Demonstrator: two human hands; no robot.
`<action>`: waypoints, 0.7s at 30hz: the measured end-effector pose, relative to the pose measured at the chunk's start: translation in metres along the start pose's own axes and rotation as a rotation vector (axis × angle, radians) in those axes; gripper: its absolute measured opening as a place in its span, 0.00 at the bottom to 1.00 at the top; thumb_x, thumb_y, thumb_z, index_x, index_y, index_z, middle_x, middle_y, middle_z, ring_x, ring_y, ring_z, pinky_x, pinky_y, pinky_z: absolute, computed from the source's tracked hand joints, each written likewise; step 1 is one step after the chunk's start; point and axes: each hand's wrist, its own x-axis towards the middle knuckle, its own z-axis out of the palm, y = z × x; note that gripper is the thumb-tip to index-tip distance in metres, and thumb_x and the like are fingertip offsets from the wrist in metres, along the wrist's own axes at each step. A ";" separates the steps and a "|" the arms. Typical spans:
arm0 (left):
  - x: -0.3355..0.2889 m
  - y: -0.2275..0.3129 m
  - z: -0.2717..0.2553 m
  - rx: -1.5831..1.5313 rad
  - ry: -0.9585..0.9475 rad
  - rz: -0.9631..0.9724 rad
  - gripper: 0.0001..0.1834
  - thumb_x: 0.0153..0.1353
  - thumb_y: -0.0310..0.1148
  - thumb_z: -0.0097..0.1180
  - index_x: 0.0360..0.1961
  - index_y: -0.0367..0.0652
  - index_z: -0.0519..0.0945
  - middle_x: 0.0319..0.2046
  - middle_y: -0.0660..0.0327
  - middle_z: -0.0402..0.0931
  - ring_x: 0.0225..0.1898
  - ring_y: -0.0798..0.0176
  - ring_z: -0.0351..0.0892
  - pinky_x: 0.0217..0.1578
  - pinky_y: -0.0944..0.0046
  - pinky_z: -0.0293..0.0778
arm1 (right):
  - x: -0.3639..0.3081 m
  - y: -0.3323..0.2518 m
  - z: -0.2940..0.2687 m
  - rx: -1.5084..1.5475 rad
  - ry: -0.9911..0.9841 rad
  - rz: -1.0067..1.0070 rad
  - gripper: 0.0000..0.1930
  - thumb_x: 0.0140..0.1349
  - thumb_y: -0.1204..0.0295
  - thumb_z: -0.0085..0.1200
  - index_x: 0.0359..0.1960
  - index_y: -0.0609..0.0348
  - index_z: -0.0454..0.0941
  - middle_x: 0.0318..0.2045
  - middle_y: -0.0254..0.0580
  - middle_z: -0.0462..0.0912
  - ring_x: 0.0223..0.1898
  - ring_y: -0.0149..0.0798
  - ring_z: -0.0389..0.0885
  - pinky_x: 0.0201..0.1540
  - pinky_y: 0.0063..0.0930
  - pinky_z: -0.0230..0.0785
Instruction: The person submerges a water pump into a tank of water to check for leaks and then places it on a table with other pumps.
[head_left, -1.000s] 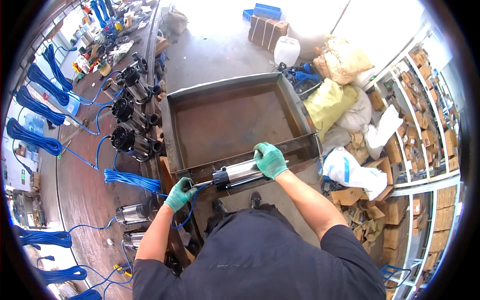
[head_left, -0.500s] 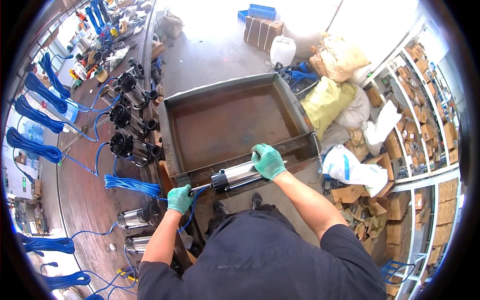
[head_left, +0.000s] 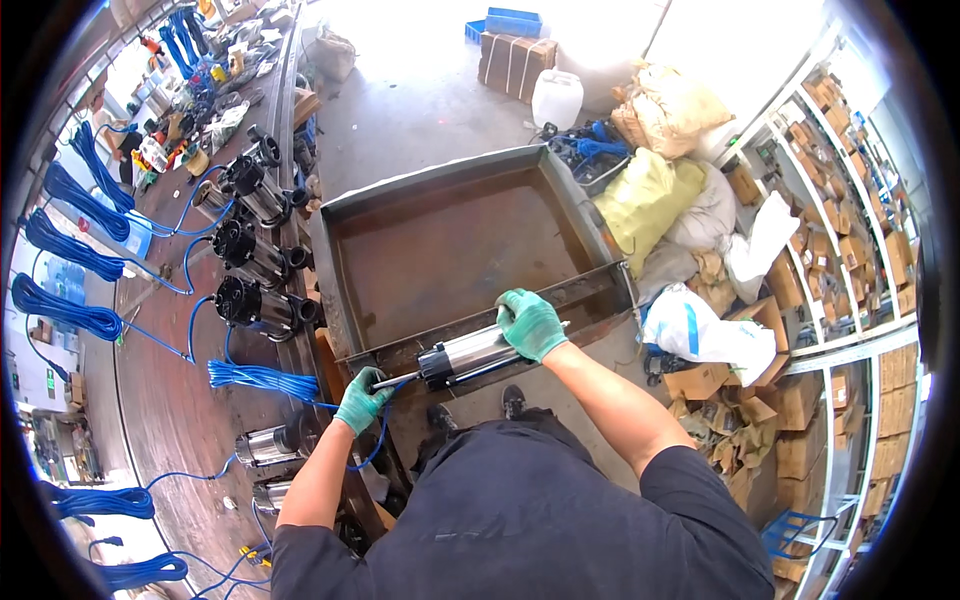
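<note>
Holding pump [head_left: 465,355] along tank edge [head_left: 400,340] — open floor [head_left: 420,110] beyond.

Tank [head_left: 580,205]: dull metal walls, worn-looking. At tank's near edge: cylinder [head_left: 476,350], smooth polished metal, strong shine; shaft [head_left: 397,380], smooth bright metal; end cap [head_left: 434,368], plastic-looking, dark. Same edge, left hand [head_left: 362,402] and right hand [head_left: 531,324]: both in matt, cloth-like gloving. Left of tank: desk [head_left: 165,430], scuffed top, patchy low sheen; pumps [head_left: 272,311], glossy metal barrels; cable bundle [head_left: 263,380], smooth plastic sheathing. Right of tank: yellow sack [head_left: 650,195], crinkled, plastic-looking; cartons [head_left: 798,450], matt cardboard. Beyond tank: jug [head_left: 557,98], smooth translucent plastic. Near side of tank: shirt [head_left: 560,500], matt dark cloth.
</note>
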 end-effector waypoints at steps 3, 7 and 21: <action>0.010 0.035 -0.015 0.074 -0.258 -0.287 0.13 0.65 0.35 0.65 0.46 0.42 0.79 0.31 0.67 0.78 0.30 0.72 0.75 0.31 0.69 0.73 | -0.001 0.003 -0.002 -0.008 -0.002 0.000 0.04 0.58 0.72 0.58 0.33 0.55 0.81 0.33 0.48 0.84 0.38 0.54 0.82 0.43 0.46 0.76; 0.030 0.058 -0.028 0.237 -0.468 -0.446 0.17 0.64 0.35 0.65 0.50 0.39 0.81 0.31 0.67 0.79 0.28 0.70 0.77 0.30 0.68 0.73 | 0.000 0.003 0.000 -0.001 -0.010 -0.023 0.04 0.58 0.72 0.58 0.33 0.55 0.81 0.33 0.48 0.84 0.38 0.54 0.82 0.43 0.46 0.76; 0.004 -0.012 0.026 0.652 0.492 0.417 0.16 0.52 0.22 0.68 0.44 0.45 0.87 0.36 0.55 0.86 0.37 0.50 0.86 0.41 0.57 0.81 | -0.002 0.007 0.004 -0.052 -0.016 -0.022 0.05 0.60 0.68 0.56 0.31 0.55 0.80 0.31 0.48 0.84 0.37 0.53 0.82 0.43 0.47 0.76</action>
